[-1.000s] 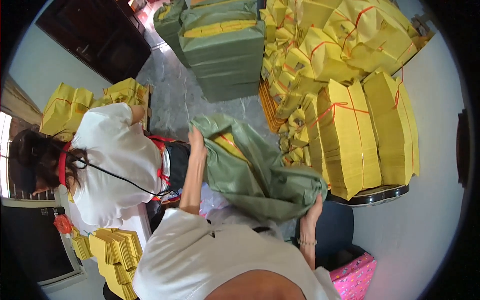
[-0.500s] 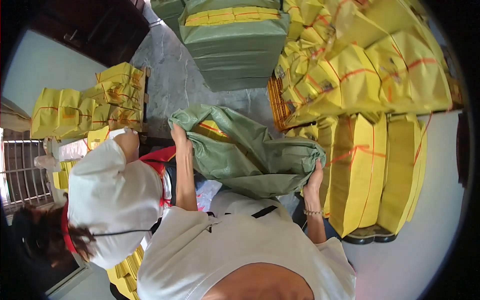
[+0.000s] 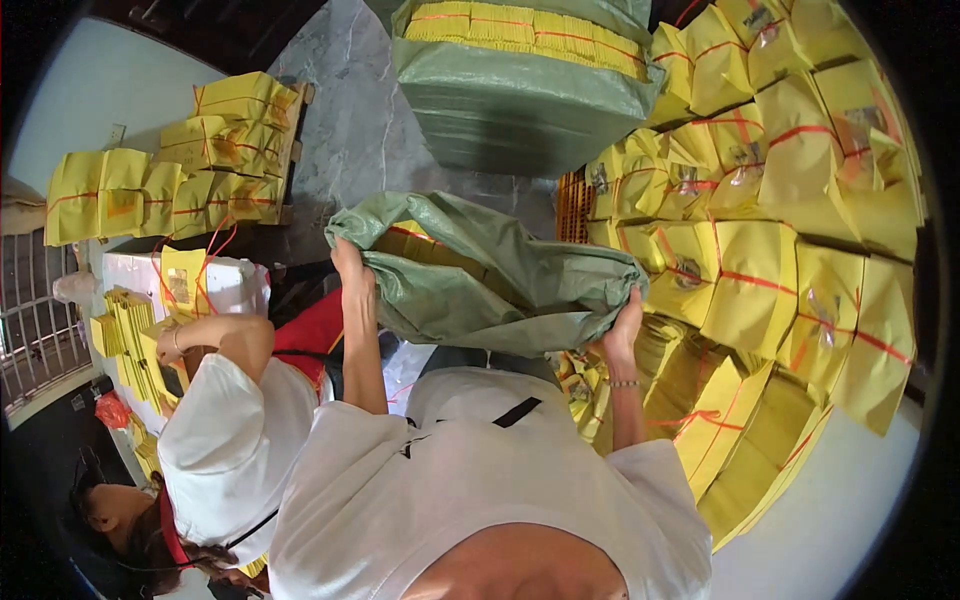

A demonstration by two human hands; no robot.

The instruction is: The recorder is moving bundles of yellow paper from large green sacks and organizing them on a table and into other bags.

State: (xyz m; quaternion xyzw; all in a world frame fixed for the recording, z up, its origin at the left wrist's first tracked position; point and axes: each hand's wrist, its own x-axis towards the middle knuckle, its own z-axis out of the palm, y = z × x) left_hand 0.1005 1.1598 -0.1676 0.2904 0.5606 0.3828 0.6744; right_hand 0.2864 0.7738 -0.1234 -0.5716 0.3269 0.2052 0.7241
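A green woven sack (image 3: pixel 470 290) hangs in front of me, its mouth held wide between both hands. My left hand (image 3: pixel 352 265) is closed on the left end of its rim. My right hand (image 3: pixel 624 325) grips the bunched right end, with a beaded bracelet on that wrist. Through the sack's opening a yellow paper bundle (image 3: pixel 412 243) with a red band shows inside; the rest of the contents is hidden by the cloth.
Ahead stands a filled green sack (image 3: pixel 510 115) with yellow bundles at its top. Stacked yellow bundles (image 3: pixel 760 270) tied with red string fill the right side. More yellow stacks (image 3: pixel 120 200) stand left. A co-worker in a white shirt (image 3: pixel 230 440) is close at my left.
My view has shifted, bringing more of the right-hand stacks into sight. Both hands keep hold of the sack. The co-worker's arm has moved to the yellow paper stack on the left.
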